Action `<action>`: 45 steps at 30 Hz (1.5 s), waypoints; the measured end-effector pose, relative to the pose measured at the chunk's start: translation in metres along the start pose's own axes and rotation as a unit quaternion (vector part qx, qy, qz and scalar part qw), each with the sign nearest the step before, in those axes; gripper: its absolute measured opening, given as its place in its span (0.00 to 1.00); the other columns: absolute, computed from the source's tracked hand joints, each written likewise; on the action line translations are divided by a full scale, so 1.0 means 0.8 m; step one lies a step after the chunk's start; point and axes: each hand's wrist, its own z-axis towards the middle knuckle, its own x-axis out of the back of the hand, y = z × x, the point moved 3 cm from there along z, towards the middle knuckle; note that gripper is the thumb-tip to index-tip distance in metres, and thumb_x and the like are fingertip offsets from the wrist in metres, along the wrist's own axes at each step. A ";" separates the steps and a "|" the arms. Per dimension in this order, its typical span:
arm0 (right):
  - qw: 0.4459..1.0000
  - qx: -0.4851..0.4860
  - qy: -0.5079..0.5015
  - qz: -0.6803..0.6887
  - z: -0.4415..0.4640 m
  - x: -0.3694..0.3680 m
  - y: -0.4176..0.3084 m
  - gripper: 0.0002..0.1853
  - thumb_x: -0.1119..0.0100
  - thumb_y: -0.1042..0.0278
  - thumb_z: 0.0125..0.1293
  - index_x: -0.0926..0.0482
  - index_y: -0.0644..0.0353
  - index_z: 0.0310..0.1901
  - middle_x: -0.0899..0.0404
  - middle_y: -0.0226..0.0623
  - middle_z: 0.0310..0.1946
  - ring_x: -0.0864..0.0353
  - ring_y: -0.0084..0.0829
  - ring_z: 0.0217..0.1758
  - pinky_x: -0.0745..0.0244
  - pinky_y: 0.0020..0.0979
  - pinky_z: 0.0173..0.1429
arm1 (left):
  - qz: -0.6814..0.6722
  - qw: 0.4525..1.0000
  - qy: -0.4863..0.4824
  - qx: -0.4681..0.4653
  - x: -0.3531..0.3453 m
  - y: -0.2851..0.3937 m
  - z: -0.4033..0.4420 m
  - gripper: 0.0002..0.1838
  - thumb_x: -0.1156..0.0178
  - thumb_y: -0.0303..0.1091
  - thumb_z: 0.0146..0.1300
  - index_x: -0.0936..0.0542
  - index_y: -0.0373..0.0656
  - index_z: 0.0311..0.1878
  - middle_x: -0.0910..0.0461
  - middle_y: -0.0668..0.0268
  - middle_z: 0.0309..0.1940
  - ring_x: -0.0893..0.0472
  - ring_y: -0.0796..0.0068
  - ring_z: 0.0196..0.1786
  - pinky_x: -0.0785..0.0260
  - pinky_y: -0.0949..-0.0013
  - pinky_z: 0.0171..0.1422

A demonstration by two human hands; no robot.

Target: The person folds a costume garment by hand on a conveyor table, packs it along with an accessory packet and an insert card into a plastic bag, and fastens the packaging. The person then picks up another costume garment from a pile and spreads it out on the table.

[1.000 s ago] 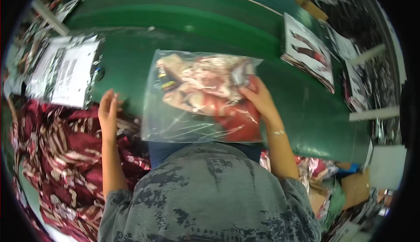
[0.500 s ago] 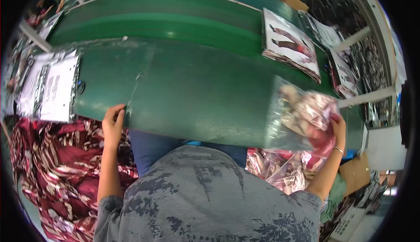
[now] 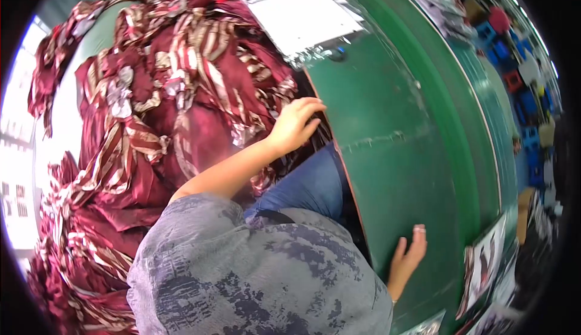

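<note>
My left hand (image 3: pixel 295 126) is at the near edge of the green table (image 3: pixel 399 171), fingers apart and slightly curled, holding nothing. It is beside a large heap of dark red garments with striped cream-and-red parts (image 3: pixel 206 75). My right hand (image 3: pixel 408 258) is over the table's right part, its fingers spread and nothing in them. Near that wrist, a piece of clear plastic (image 3: pixel 426 325) shows at the bottom edge of the view; what it belongs to is cut off.
White printed sheets in clear plastic (image 3: pixel 305 20) lie at the table's far left end. A stack of bagged items with a picture sheet (image 3: pixel 484 262) stands at the lower right. A green belt (image 3: pixel 445 99) runs along the far side. Blue stools (image 3: pixel 532 135) stand beyond.
The view has swung left toward the garment heap. My right hand has let go of the clear bag with the red and cream garment and come back over the table; that bag is no longer clearly visible.
</note>
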 end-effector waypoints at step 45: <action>0.671 -0.068 -0.488 0.553 0.233 -0.183 -0.360 0.10 0.48 0.62 0.79 0.22 0.59 0.49 0.29 0.21 0.25 0.34 0.14 0.24 0.38 0.20 0.27 | -0.082 0.983 -0.106 0.124 0.136 0.041 -0.026 0.16 0.33 0.49 0.64 0.16 0.45 0.32 0.18 0.60 0.25 0.18 0.55 0.28 0.25 0.54 0.36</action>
